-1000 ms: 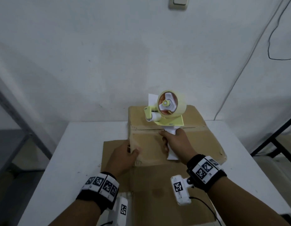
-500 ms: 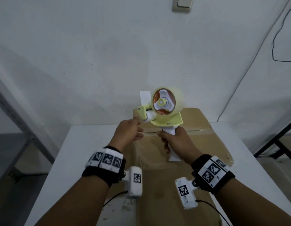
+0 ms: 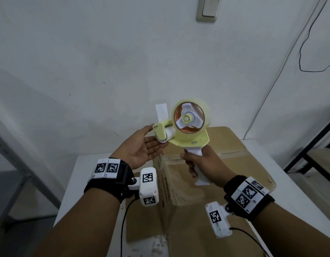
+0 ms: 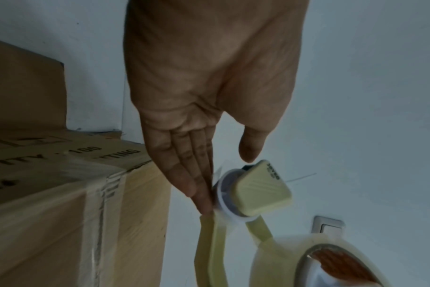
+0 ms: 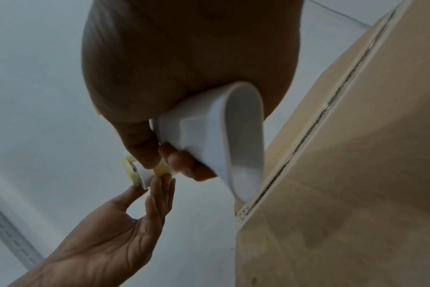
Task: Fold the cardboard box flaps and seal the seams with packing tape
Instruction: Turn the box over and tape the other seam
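A pale yellow tape dispenser (image 3: 186, 130) with a roll of clear tape is held up above the cardboard box (image 3: 206, 167). My right hand (image 3: 201, 164) grips its white handle (image 5: 209, 143). My left hand (image 3: 142, 147) lies palm up with straight fingers, the fingertips (image 4: 201, 198) touching the white roller (image 4: 230, 196) at the dispenser's front. The thumb sits beside the yellow guard (image 4: 260, 190). A white tab (image 3: 161, 112) stands up from the dispenser's front. The box has its top flaps down, with tape along the centre seam (image 3: 230, 153).
The box stands on a white table (image 3: 73, 182) against a white wall. A flat sheet of cardboard (image 3: 145, 223) lies under the box near me. A black metal frame (image 3: 314, 156) is at the right and a grey rail (image 3: 16, 154) at the left.
My left hand left the box's near-left corner and rose to the dispenser's front, opening palm up. My right hand lifted the dispenser higher off the box.
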